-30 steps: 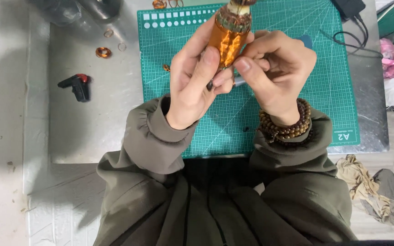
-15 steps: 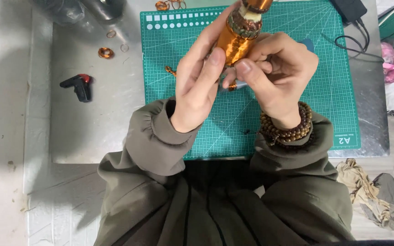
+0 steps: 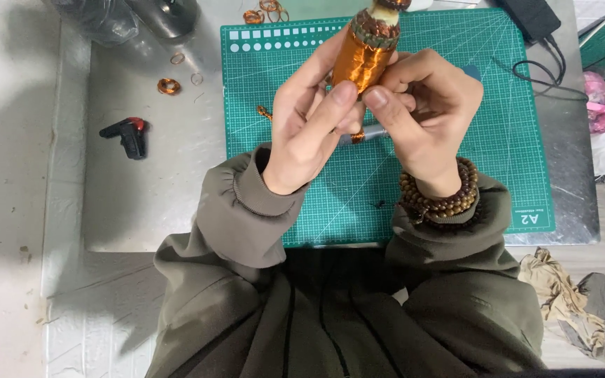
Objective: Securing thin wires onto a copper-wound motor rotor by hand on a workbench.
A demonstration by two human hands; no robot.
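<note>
I see both hands raised over the green cutting mat [image 3: 505, 105], meeting on one thing: a copper-wound motor rotor [image 3: 364, 54] held upright, leaning a little to the right, above the far middle of the mat. My left hand [image 3: 309, 126] has its grip clenched on the rotor from the left, thumb pressed on the near end of the copper body. My right hand [image 3: 425, 112] closes on it from the right, thumb beside the other thumb, fingers curled behind. A beaded bracelet [image 3: 439, 199] circles the right wrist.

Beneath the hands a grey pen-like tool [image 3: 369, 133] lies on the mat, mostly hidden by the fingers. A scrap of copper wire [image 3: 265, 112] lies at the mat's left edge, just beside the left hand.

The mat rests on a metal table [image 3: 155, 196]. Left of the mat, well apart from the hands, lie a black and red tool [image 3: 129, 134] and a small copper coil [image 3: 169, 86]. More copper rings [image 3: 264, 11] sit at the far edge. At far right a black adapter [image 3: 532, 15] and its cable [image 3: 526, 70] cross the mat's corner. A crumpled rag [image 3: 572, 301] lies on the floor at near right.
</note>
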